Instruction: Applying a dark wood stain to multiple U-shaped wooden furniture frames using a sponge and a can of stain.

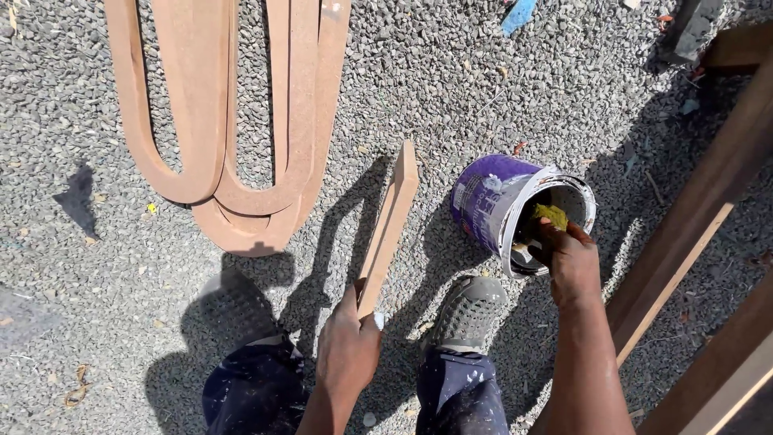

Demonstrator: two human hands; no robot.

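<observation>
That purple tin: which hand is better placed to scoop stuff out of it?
Probably the right hand: it is already at the mouth of the purple tin, holding a yellow wad. The left hand grips a wooden strip.

The single head-worn camera looks almost straight down from standing height at the grey gravel ground, close enough that the person's forearms and both feet fill the lower edge. The view faces forward from the body, with curved brown board cut-outs at the top left and slanted brown timber beams crossing the right edge.
</observation>
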